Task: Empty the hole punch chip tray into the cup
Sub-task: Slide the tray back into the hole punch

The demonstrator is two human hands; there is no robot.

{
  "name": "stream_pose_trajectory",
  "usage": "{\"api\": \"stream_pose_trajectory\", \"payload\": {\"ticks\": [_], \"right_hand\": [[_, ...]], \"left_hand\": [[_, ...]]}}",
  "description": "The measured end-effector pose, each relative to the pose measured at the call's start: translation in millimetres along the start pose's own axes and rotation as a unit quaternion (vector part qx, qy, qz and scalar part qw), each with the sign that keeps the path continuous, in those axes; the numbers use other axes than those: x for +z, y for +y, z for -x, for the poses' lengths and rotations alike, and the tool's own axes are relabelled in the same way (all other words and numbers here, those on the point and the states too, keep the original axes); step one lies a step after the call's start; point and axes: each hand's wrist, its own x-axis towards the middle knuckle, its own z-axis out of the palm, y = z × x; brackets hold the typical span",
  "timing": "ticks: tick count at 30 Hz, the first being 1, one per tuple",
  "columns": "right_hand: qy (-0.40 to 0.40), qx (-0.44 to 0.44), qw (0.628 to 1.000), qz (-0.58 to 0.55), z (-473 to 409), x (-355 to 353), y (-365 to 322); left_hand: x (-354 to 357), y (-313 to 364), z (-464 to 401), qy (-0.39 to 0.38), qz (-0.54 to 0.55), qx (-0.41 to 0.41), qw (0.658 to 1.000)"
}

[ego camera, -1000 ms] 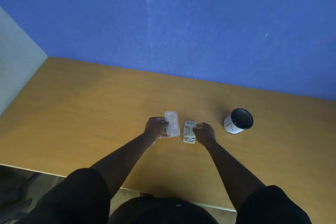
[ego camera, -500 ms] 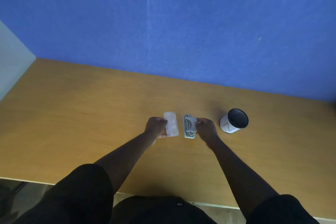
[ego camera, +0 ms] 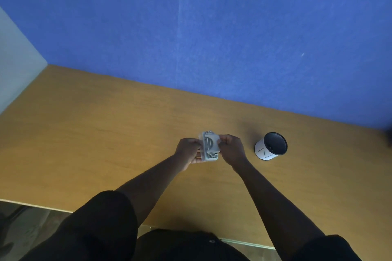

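Observation:
A small grey hole punch [ego camera: 210, 146] is held between both hands just above the wooden table [ego camera: 106, 144]. My right hand [ego camera: 232, 150] grips its right side with fingers curled over the top. My left hand [ego camera: 187, 151] holds the left side, where the pale chip tray [ego camera: 201, 141] shows only as a thin edge behind the punch, pressed against it. A white paper cup [ego camera: 270, 146] with a dark inside stands upright on the table, about a hand's width to the right of my right hand.
A blue wall [ego camera: 212, 38] rises along the table's far edge. A pale panel [ego camera: 17, 65] closes the left side. The table's near edge [ego camera: 42, 207] runs just in front of my body.
The tray and the punch were apart, one in each hand. Both hands have moved together, and the tray now lies against the punch.

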Motion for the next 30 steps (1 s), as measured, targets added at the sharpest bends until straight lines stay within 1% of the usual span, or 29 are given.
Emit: {"api": "stream_pose_trajectory", "payload": {"ticks": [7,11,14,20,24,27,30], "right_hand": [[0.001,-0.024,1.0,0.009,6,-1,-5],[-0.008,-0.031,0.999,0.014,6,-4,-6],[-0.011,-0.031,0.999,0.005,4,-7,-4],[-0.014,-0.001,0.998,-0.061,-1,-12,2],[-0.029,0.011,0.995,-0.1,1,-14,2],[-0.012,0.015,0.997,-0.071,3,-16,7],[-0.022,0.077,0.994,-0.079,3,-17,16]], "left_hand": [[5,1,3,0.003,0.053,-0.014,0.998],[7,1,5,0.0,0.062,-0.017,0.998],[9,2,9,-0.02,0.054,-0.015,0.998],[15,2,14,-0.059,0.048,-0.012,0.997],[18,-2,12,-0.041,0.03,-0.001,0.999],[22,-3,12,-0.033,0.031,0.007,0.999],[25,-4,10,-0.017,0.059,0.007,0.998]]}}
